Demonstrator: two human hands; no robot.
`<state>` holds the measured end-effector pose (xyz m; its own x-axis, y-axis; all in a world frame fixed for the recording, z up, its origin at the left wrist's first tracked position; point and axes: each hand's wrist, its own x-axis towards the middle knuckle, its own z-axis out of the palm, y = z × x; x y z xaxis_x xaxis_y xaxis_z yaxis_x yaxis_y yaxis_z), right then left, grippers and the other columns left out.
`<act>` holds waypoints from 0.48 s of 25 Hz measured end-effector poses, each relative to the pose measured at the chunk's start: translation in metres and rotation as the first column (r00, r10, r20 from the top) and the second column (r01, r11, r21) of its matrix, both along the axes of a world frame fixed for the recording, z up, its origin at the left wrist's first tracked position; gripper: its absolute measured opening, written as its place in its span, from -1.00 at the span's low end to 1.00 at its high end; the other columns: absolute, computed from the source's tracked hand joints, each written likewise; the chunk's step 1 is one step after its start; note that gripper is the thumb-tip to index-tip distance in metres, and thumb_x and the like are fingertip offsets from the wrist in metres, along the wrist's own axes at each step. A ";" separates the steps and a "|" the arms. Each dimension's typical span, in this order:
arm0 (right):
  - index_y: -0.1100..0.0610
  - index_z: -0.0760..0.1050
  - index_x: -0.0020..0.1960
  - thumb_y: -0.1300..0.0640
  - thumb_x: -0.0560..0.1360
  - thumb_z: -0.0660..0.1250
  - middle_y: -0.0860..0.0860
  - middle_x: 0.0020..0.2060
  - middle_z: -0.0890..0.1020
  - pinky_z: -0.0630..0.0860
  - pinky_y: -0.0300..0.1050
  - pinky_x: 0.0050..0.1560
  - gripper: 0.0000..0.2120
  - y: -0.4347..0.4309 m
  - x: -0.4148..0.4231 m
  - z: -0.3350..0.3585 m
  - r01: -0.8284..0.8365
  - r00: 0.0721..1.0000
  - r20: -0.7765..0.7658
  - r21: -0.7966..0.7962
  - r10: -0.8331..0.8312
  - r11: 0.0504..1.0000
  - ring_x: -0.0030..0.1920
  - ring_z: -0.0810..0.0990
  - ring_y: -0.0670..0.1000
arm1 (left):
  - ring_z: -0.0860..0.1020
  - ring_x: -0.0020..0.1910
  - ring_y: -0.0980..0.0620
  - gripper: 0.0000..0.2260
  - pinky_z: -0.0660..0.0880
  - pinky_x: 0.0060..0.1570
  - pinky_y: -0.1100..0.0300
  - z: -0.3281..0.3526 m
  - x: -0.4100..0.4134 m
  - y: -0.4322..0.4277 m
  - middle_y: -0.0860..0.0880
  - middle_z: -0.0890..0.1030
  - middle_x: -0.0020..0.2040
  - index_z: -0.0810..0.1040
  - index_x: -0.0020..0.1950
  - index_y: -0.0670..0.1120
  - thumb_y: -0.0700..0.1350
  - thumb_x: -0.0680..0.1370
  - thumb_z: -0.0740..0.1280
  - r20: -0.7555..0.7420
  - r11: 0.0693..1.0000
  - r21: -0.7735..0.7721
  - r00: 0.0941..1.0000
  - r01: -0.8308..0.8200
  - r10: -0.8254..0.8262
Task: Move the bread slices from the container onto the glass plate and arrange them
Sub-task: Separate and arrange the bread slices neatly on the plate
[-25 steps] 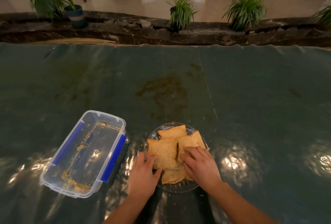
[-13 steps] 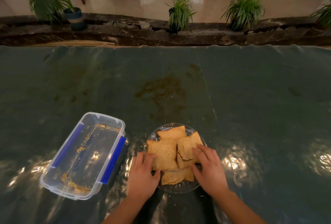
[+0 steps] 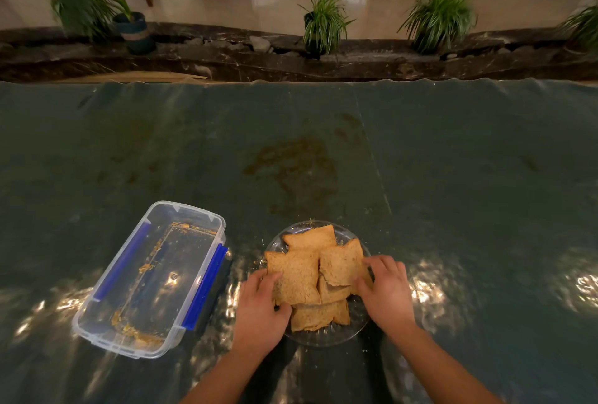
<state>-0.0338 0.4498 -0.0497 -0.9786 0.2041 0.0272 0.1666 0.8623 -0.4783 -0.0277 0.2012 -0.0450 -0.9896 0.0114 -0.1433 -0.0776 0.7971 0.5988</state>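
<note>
Between the left hand (image 3: 259, 313) and right hand (image 3: 386, 293), bread slices (image 3: 297, 277) overlap on the glass plate (image 3: 323, 337); each hand pinches a slice edge, so nudge gently to avoid tearing.

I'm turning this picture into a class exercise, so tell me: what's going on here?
A person is arranging bread slices on a glass plate. The left hand touches the left slice; the right hand rests its fingers on the right one. The plastic container beside the plate holds only crumbs, so the moving looks done.
</note>
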 end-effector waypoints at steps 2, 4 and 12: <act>0.10 0.56 0.16 0.10 0.46 0.38 0.00 0.08 0.61 0.50 -0.04 0.10 -0.72 -0.007 -0.017 0.007 -0.079 0.995 -0.063 0.032 0.081 0.996 0.06 0.45 0.04 | 0.35 0.34 0.00 -0.54 0.34 0.39 -0.05 0.001 0.001 0.000 -0.02 0.41 0.36 0.46 0.33 -0.02 -0.09 0.43 0.40 0.000 1.000 0.005 1.000 -0.001 0.001; 0.05 0.54 0.20 0.12 0.49 0.31 -0.06 0.15 0.60 0.49 -0.02 0.15 -0.72 -0.021 -0.040 0.015 -0.197 0.976 -0.077 0.062 0.202 0.978 0.12 0.45 0.02 | 0.35 0.34 -0.01 -0.54 0.34 0.39 -0.05 0.001 0.002 0.000 -0.03 0.41 0.36 0.46 0.33 -0.02 -0.10 0.43 0.40 0.004 1.000 0.009 1.000 -0.004 0.004; 0.00 0.54 0.17 0.27 0.47 0.24 -0.09 0.41 0.42 0.35 0.05 0.14 -0.66 -0.067 -0.099 0.020 -0.562 0.822 0.284 0.263 0.494 0.784 0.23 0.33 0.10 | 0.32 0.36 -0.02 -0.51 0.30 0.40 0.00 0.006 0.001 0.001 -0.04 0.40 0.38 0.44 0.37 -0.02 -0.09 0.44 0.38 0.023 1.000 -0.001 1.000 -0.001 0.001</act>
<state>-0.1323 0.3828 -0.0302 -0.9214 -0.3336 -0.1994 -0.3036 0.9381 -0.1666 -0.0266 0.2026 -0.0387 -0.9861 0.0100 -0.1659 -0.0923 0.7974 0.5964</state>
